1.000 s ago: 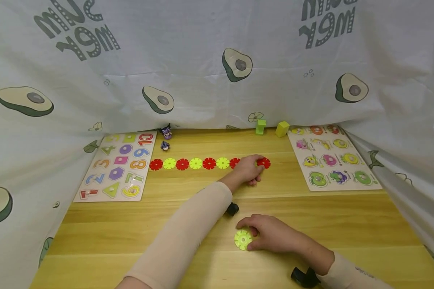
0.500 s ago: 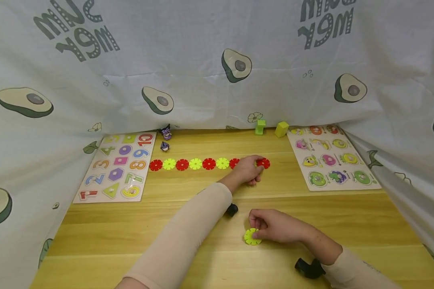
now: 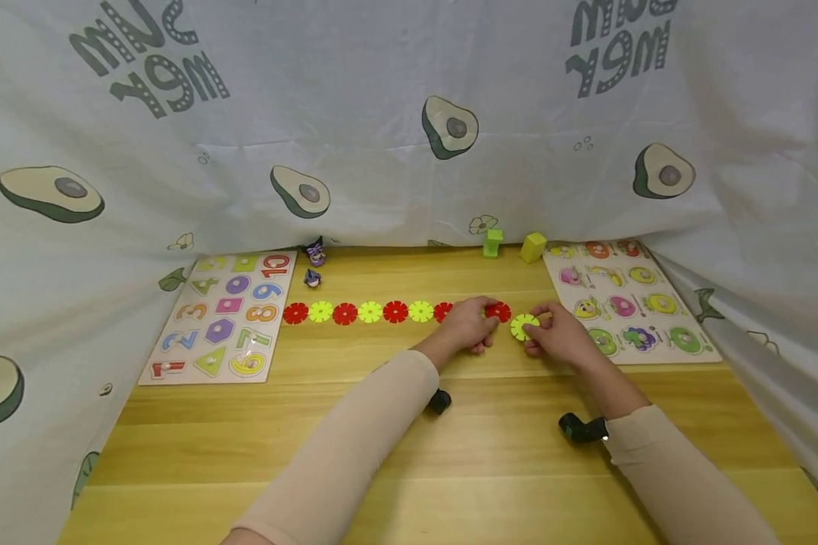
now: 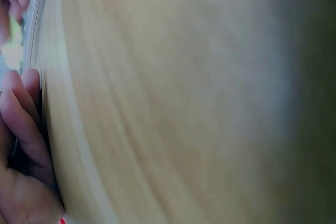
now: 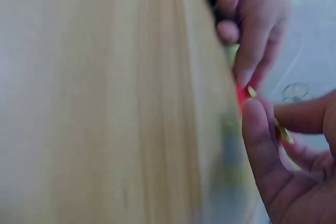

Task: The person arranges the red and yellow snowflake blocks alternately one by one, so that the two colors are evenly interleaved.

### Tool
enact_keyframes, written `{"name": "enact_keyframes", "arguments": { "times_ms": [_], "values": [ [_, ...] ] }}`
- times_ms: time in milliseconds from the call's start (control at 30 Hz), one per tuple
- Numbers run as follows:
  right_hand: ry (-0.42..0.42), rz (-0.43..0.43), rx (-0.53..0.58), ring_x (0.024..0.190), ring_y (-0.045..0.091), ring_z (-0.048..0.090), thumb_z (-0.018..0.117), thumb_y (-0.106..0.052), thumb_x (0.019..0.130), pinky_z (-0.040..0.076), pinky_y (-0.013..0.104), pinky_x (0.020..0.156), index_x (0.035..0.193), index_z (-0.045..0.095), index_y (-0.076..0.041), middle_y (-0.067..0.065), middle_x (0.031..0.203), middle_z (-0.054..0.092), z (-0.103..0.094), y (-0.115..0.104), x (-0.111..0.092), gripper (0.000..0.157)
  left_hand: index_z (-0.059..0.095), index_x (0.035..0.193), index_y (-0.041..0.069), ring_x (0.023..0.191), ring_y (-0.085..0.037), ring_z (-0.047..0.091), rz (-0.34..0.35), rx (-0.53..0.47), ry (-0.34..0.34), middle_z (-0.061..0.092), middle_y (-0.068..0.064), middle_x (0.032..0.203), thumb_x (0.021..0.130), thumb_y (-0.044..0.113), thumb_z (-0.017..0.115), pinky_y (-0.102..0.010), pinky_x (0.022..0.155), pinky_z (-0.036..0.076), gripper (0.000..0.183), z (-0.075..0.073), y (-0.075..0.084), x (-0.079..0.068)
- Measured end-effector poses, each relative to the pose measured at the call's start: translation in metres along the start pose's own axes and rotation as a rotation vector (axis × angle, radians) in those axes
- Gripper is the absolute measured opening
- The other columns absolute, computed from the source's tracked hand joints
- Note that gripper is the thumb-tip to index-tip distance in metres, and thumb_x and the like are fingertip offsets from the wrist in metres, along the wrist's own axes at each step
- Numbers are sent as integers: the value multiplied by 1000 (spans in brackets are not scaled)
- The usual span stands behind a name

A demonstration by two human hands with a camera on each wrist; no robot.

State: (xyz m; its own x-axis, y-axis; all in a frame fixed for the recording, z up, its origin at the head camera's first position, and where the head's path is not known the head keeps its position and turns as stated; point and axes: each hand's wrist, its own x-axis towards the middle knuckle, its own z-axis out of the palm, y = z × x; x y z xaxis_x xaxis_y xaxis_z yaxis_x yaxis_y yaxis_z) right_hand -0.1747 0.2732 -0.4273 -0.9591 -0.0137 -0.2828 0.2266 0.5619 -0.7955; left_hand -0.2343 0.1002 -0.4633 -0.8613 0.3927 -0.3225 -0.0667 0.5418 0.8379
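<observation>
A straight row of alternating red and yellow-green plastic snowflake discs (image 3: 395,311) lies across the table. At its right end, the left hand (image 3: 469,324) holds the last red snowflake disc (image 3: 500,311) between thumb and index finger, covering part of the row. Just right of that disc, the right hand (image 3: 560,333) pinches a yellow-green snowflake disc (image 3: 522,327), its face tilted toward the head camera. The right wrist view shows this yellow-green disc (image 5: 286,135) nearly edge-on, close to the red one (image 5: 241,98). Only the left hand's curled fingers (image 4: 26,145) show clearly in the left wrist view.
A number puzzle board (image 3: 221,318) lies at the left, a fruit puzzle board (image 3: 627,303) at the right, beside the right hand. Two small figurines (image 3: 313,261) stand behind the row. Green (image 3: 493,244) and yellow blocks (image 3: 533,247) stand against the avocado-print curtain (image 3: 375,113).
The right hand picked up the yellow-green disc from the near table and carried it forward and right, to the row's right end. The left hand stayed at the red disc.
</observation>
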Motion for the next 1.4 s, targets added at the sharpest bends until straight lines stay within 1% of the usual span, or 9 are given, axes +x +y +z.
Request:
{"name": "enact_keyframes", "arguments": {
  "times_ms": [100, 267, 467, 600, 700, 900, 1100, 1267, 1400],
  "values": [
    [70, 41, -14, 65, 21, 67, 52, -16, 95, 54, 31, 60, 124, 34, 3, 19, 88, 58, -3, 5, 15, 39, 49, 131, 32, 36, -17, 51, 4, -2, 2, 60, -6, 54, 92, 26, 58, -29, 39, 47, 40, 2, 2, -1],
    [136, 84, -66, 57, 20, 65, 51, -16, 94, 53, 30, 54, 121, 34, 5, 14, 72, 64, -10, 10, 29, 38, 49, 131, 33, 36, -17, 51, 11, 4, -2, 60, -6, 54, 93, 27, 57, -29, 39, 48, 40, 5, 3, -3],
    [116, 116, -181, 55, 19, 64, 53, -24, 93, 53, 31, 57, 116, 35, 5, 10, 66, 62, -17, 6, 34, 41, 49, 132, 35, 36, -17, 51, 16, 22, 6, 59, -6, 53, 93, 28, 57, -29, 39, 48, 41, 5, 3, -4],
    [102, 100, -321, 52, 17, 60, 54, -30, 92, 44, 32, 60, 109, 39, 3, 6, 61, 61, -18, 4, 34, 40, 48, 132, 35, 37, -17, 52, 14, 27, 7, 60, -5, 54, 93, 28, 57, -28, 39, 48, 41, 5, 2, -4],
    [99, 79, -372, 51, 16, 58, 55, -32, 91, 39, 33, 60, 104, 43, 2, 4, 58, 61, -16, 3, 34, 38, 48, 133, 35, 37, -17, 52, 7, 34, 4, 60, -5, 54, 93, 29, 57, -28, 39, 48, 41, 4, 1, -3],
    [112, 85, -341, 51, 17, 58, 55, -35, 92, 41, 33, 58, 106, 44, 1, 5, 59, 60, -11, 6, 40, 41, 45, 135, 35, 37, -17, 51, 9, 32, 12, 60, -5, 55, 93, 30, 56, -27, 40, 48, 44, -1, -3, -4],
    [136, 68, -249, 51, 19, 60, 49, -36, 95, 47, 31, 53, 112, 42, 1, 8, 63, 61, -9, 11, 42, 42, 41, 138, 32, 40, -16, 53, 87, -4, 13, 61, -3, 58, 93, 29, 57, -27, 42, 49, 48, -7, -10, -12],
    [129, 69, -164, 55, 19, 62, 46, -28, 96, 51, 32, 54, 118, 42, 2, 11, 71, 61, -10, 12, 38, 37, 40, 140, 25, 45, -16, 56, 140, -87, -31, 63, -4, 63, 92, 26, 59, -29, 48, 51, 52, -13, -25, -25],
    [121, 61, -212, 56, 17, 61, 46, -24, 96, 50, 31, 54, 116, 46, 2, 9, 71, 61, -10, 13, 37, 32, 40, 140, 18, 48, -18, 59, 177, -124, -98, 65, -7, 66, 91, 25, 60, -33, 51, 53, 54, -21, -38, -44]
  ]
}}
